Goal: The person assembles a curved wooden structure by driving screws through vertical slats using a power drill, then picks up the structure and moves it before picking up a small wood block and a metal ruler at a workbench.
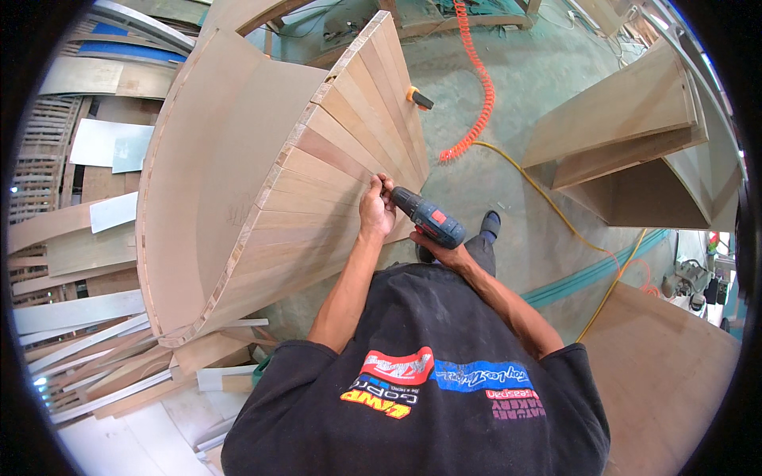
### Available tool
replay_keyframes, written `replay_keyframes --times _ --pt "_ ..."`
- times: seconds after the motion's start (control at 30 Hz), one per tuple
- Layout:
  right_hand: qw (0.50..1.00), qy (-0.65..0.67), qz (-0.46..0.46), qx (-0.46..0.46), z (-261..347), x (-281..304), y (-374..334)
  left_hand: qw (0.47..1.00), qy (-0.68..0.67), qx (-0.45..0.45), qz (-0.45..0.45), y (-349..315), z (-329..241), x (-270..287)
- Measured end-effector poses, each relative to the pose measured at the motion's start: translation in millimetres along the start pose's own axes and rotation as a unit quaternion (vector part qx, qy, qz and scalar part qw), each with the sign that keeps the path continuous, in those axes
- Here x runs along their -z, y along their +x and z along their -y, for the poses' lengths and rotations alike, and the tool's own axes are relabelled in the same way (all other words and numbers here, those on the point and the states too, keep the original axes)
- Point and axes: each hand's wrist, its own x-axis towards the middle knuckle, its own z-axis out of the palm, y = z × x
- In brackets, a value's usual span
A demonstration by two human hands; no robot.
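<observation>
A dark blue and black cordless drill (432,220) with red details is in my right hand (444,251), which wraps round its grip, largely hidden under the drill's body. The drill's front end points up and left, toward my left hand (376,211). The fingers of that hand are pinched together beside the chuck; whatever they hold is too small to make out. Both hands are in front of a large curved wooden piece (317,190) faced with narrow strips that fan outward. A yellow and black clamp (419,97) sits on its far right edge.
An orange coiled air hose (486,87) and a yellow hose (556,202) cross the floor. Curved plywood pieces (615,111) stand at the right, above a flat brown board (659,357). Wood offcuts (103,365) are piled along the left.
</observation>
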Motion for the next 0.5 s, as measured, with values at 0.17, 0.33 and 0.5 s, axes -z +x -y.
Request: replay_keyframes --times 0.17,0.33,0.5 --pt "1.0 -0.011 0.001 0.014 -3.2 -1.3 6.2 1.0 0.018 -0.014 -0.006 0.2 -3.4 -2.4" --pt "1.0 0.001 0.01 0.009 -8.0 -0.7 9.1 0.999 0.035 -0.027 0.004 1.7 -5.5 -2.9" --pt "1.0 -0.004 0.005 0.025 -12.5 -0.1 12.3 0.998 0.046 -0.028 -0.014 1.1 -7.0 -6.3"
